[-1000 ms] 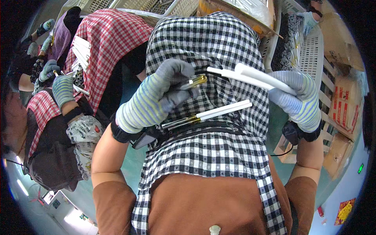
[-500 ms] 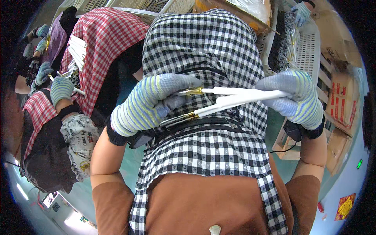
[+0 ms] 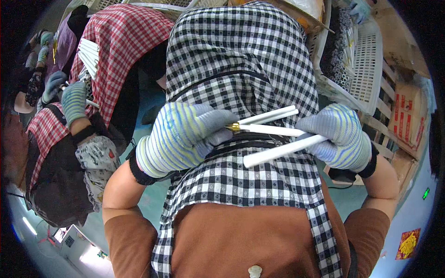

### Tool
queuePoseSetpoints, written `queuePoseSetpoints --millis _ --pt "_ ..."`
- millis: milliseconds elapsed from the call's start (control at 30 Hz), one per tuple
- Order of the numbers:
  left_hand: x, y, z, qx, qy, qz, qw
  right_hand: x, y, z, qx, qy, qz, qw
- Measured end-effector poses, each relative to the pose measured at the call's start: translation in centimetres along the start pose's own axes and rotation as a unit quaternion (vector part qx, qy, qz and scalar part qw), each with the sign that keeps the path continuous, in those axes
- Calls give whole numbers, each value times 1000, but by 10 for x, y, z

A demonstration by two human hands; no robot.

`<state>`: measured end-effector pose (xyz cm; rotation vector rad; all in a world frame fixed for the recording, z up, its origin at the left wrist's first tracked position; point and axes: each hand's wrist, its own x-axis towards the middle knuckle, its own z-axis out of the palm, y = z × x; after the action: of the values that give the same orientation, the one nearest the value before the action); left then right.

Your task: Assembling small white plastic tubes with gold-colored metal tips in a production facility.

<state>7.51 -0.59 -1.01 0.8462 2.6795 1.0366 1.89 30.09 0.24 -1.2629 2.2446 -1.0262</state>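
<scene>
Both my hands wear striped knit gloves with grey fingers and are in front of my lap. My left hand [image 3: 185, 136] is closed around the gold-collared ends of slim white sticks [image 3: 271, 116], which look like brush handles; their tips are hidden in my fingers. One white stick [image 3: 273, 130] runs from a gold collar [image 3: 235, 126] across to my right fingers. My right hand [image 3: 336, 136] is closed on a thicker white tube [image 3: 282, 152], whose free end points left and toward me. Whether the right fingers also grip the stick's end, I cannot tell.
My black-and-white checked apron [image 3: 245, 185] lies under the hands. At left a co-worker in a red checked apron [image 3: 125, 37] handles white sticks [image 3: 88, 58]. A white crate [image 3: 366, 69] at far right holds many tubes. Cardboard boxes [image 3: 408, 116] stand beyond it.
Both hands have come nearer to my body. The sticks now spread apart, with the thicker white tube angled toward me. The gold-collared ends that stuck out are now mostly inside my left hand.
</scene>
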Motion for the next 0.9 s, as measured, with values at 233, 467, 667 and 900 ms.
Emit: queuePoseSetpoints --millis 233,467,667,900 --pt "-3 8 -18 72 1 29 997 12 -28 -11 207 -41 201 957" --pt "4 3 -21 -40 -93 -52 993 26 -19 5 122 -57 156 979" --pt "7 -1 -42 -367 -265 -285 845 31 -22 -22 -327 -18 -222 918" --pt "0 12 -29 -37 -41 -28 998 26 -17 -8 -72 36 -105 991"
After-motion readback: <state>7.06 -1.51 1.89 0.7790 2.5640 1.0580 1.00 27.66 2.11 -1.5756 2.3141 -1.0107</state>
